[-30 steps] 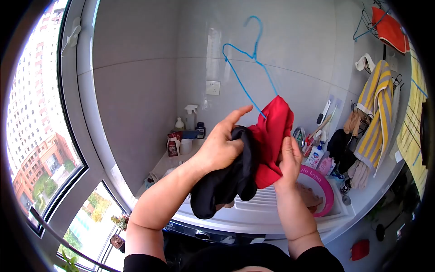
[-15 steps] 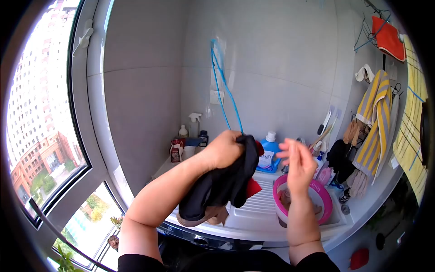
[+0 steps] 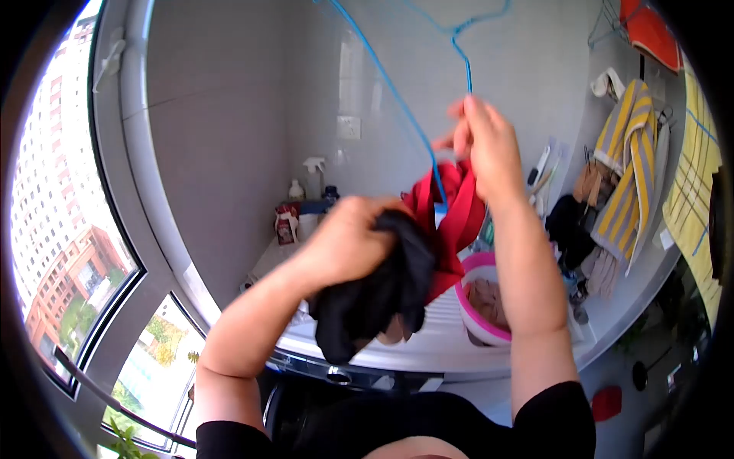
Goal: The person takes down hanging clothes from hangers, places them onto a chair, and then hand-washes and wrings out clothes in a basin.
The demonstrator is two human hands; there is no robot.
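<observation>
Bunched in my left hand (image 3: 353,241) is a black garment (image 3: 367,298), hanging in folds over the white ribbed counter. My left fingers are closed around it and partly hidden. Red fabric (image 3: 459,222) with strap-like bands spreads to the right of the black cloth; I cannot tell whether the two are one piece. A blue wire hanger (image 3: 390,80) rises from the red fabric toward the top of the view. Above the red fabric, my right hand (image 3: 493,149) pinches the hanger's wire. A bit of beige cloth (image 3: 395,330) shows under the black garment.
A pink-rimmed basin (image 3: 463,294) with beige cloth stands at the right of the counter (image 3: 443,353). Bottles and a spray bottle (image 3: 314,176) fill the back left corner. Striped towels (image 3: 631,176) and clothes hang at right; a window (image 3: 69,199) is at left.
My right hand, empty and apart before, has moved up and now grips the hanger wire. The hanger has come closer and more red fabric shows. My view has shifted slightly.
</observation>
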